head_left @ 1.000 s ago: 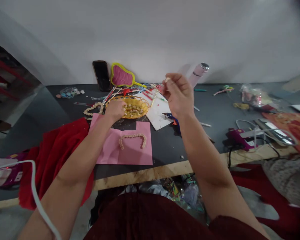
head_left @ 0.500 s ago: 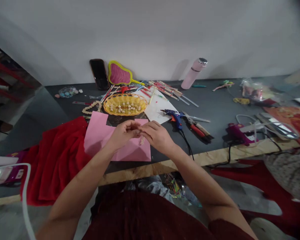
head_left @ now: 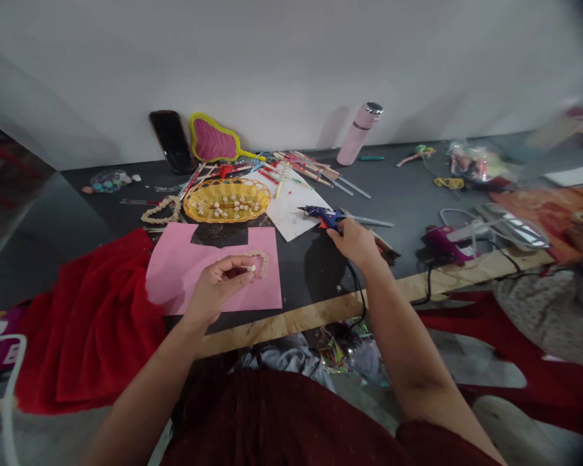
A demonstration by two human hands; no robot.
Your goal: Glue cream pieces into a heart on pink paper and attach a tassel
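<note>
Over the pink paper (head_left: pixel 175 265), my left hand (head_left: pixel 216 285) pinches a small whitish piece (head_left: pixel 251 268) between thumb and fingertips. Beside those fingertips curves a string of small pale pieces (head_left: pixel 265 262); whether it hangs from my fingers or lies on the paper, I cannot tell. To the right, my right hand (head_left: pixel 357 243) is closed around the handle of a blue hot glue gun (head_left: pixel 317 212), whose nozzle points left over a white sheet (head_left: pixel 291 223). The hand covers most of the grip.
Behind the paper stands a yellow basket (head_left: pixel 226 217) holding several small pale pieces. A heart-shaped loop (head_left: pixel 164 212) lies left of it. Pliers (head_left: pixel 387 249) are partly behind my right hand. Red cloth (head_left: pixel 97 323) covers the left edge; a pink bottle (head_left: pixel 355 139) stands at the wall.
My hands, together over the pink paper before, are now apart. The right has moved right and taken hold of the glue gun; the left still pinches, lower. The view has shifted right.
</note>
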